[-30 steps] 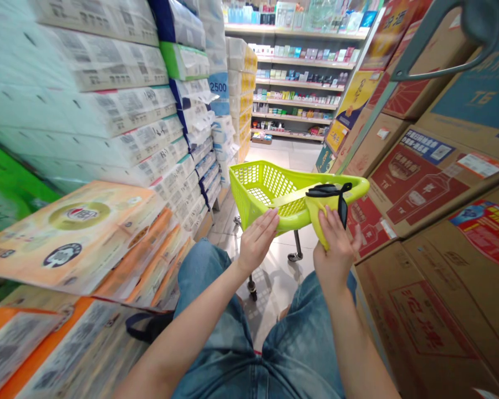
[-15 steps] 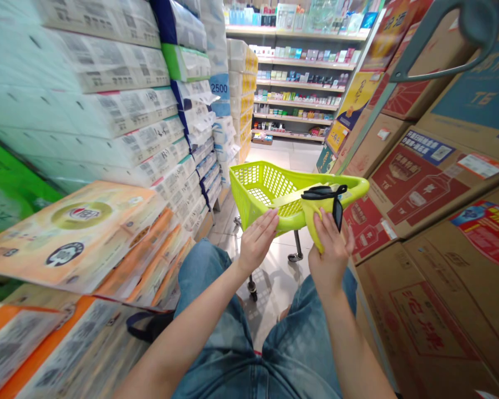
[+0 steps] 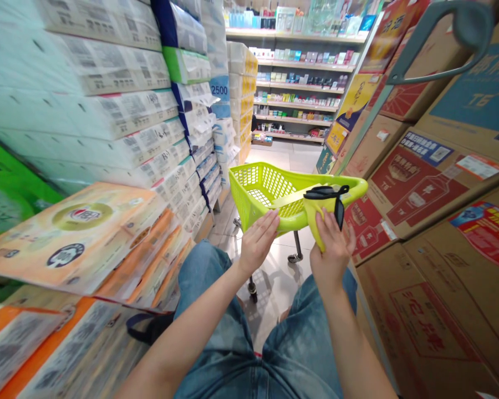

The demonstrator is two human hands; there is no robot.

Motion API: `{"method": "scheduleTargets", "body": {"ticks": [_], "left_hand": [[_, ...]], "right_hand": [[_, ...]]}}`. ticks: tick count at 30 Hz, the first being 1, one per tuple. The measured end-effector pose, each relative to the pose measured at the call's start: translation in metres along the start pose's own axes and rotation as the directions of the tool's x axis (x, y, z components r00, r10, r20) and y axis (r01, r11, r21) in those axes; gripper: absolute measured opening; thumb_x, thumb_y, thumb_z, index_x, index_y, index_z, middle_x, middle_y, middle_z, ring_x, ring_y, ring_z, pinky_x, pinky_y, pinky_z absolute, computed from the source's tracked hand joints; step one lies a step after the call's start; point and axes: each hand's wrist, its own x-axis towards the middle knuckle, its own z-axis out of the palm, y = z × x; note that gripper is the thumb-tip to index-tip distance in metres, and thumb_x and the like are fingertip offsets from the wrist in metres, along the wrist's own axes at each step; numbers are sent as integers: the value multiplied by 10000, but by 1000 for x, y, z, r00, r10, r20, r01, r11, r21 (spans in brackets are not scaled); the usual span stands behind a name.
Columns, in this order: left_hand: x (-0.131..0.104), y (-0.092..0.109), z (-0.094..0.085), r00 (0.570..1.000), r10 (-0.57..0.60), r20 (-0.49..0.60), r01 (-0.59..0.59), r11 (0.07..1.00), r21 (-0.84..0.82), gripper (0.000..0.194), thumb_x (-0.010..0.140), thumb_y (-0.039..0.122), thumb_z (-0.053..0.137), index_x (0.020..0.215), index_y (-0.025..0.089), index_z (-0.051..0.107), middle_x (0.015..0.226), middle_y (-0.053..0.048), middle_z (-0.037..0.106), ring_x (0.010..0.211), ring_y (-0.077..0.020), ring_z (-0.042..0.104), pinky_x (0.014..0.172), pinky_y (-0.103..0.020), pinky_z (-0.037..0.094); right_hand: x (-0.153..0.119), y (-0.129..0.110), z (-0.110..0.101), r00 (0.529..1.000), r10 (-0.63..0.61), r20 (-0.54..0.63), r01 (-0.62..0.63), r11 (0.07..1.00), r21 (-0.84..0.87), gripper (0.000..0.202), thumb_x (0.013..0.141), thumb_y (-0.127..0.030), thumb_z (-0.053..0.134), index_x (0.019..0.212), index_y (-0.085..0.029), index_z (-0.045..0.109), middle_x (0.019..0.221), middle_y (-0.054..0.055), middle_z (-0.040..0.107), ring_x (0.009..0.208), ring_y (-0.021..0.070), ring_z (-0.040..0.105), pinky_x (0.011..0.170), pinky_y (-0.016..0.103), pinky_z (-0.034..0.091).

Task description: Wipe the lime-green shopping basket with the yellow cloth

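Observation:
A lime-green shopping cart (image 3: pixel 270 188) with a perforated basket stands in front of me, wheels on the tiled floor. My left hand (image 3: pixel 258 238) rests against the near rim, its fingers stretched out and close together; the thumb is hidden. A yellow cloth (image 3: pixel 315 216) hangs over the rim at the cart's right end, and my right hand (image 3: pixel 331 244) holds it between bent fingers. Beside those fingers dangles a black strap (image 3: pixel 339 213), joined to a dark piece (image 3: pixel 320 192) lying on top of the rim.
Tissue packs (image 3: pixel 149 149) are stacked high on the left, with an orange-and-white pack (image 3: pixel 108 221) nearer me. Cartons (image 3: pixel 436 183) wall the right side, and a grey looped handle (image 3: pixel 441 44) on a pole leans there. Stocked shelves (image 3: pixel 295 77) stand at the aisle's far end.
Almost nothing differs. The camera view has shifted very slightly, and both hands keep their places on the cart rim and the yellow cloth.

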Motion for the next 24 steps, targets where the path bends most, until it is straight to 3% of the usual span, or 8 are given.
{"method": "scheduleTargets", "body": {"ticks": [2, 4, 9, 12, 17, 20, 24], "left_hand": [[1, 2, 2, 1000, -3, -8, 3, 1000, -1, 576, 979, 102, 547, 1524, 184, 380, 1391, -162, 615, 1366, -226, 532, 1090, -431, 527], [0, 3, 3, 1000, -9, -6, 9, 1000, -1, 561, 986, 98, 528, 1522, 175, 380, 1397, -164, 610, 1373, -226, 523, 1095, -432, 523], [-2, 1, 2, 1000, -10, -11, 10, 1000, 6, 537, 989, 90, 513, 1509, 166, 403, 1382, -166, 621, 1383, -234, 509, 1088, -421, 528], [0, 0, -1, 1000, 5, 4, -5, 1000, -3, 550, 981, 96, 537, 1510, 164, 401, 1384, -169, 619, 1375, -232, 519, 1094, -418, 521], [3, 4, 1, 1000, -1, -10, 1, 1000, -5, 556, 986, 105, 537, 1517, 180, 389, 1390, -159, 617, 1368, -219, 528, 1094, -416, 520], [1, 5, 3, 1000, -7, -4, 7, 1000, 0, 565, 986, 94, 529, 1524, 174, 375, 1403, -164, 605, 1375, -225, 519, 1097, -427, 519], [-1, 3, 3, 1000, -8, -9, 8, 1000, -7, 565, 976, 79, 536, 1516, 161, 391, 1404, -175, 602, 1387, -231, 506, 1098, -424, 517]], "right_hand": [[3, 2, 1, 999, 35, -10, -35, 999, -16, 782, 737, -1, 418, 1457, -299, 486, 1470, 70, 578, 1387, 206, 520, 1220, 502, 206], [0, -12, 0, 1000, 18, 14, -18, 1000, -3, 773, 741, -7, 415, 1465, -269, 475, 1476, 85, 570, 1394, 206, 512, 1217, 486, 223], [-16, -51, -4, 983, -140, 119, 133, 989, 64, 740, 758, 4, 401, 1450, -242, 485, 1452, 82, 595, 1403, 168, 497, 1234, 407, 193], [-12, -35, -4, 984, -148, 96, 143, 988, 54, 728, 760, 7, 401, 1428, -262, 511, 1434, 75, 612, 1374, 169, 530, 1237, 430, 180], [3, 7, 0, 1000, -8, -5, 8, 1000, -30, 746, 761, -2, 416, 1448, -281, 493, 1472, 83, 575, 1393, 200, 512, 1218, 488, 222], [-2, -8, 0, 1000, -11, 25, 11, 1000, -26, 737, 779, -13, 417, 1478, -243, 456, 1497, 110, 545, 1412, 209, 490, 1209, 469, 251], [-17, -38, -4, 980, -155, 123, 149, 987, 55, 710, 811, -25, 417, 1495, -215, 429, 1490, 112, 553, 1426, 187, 469, 1225, 405, 226]]}}
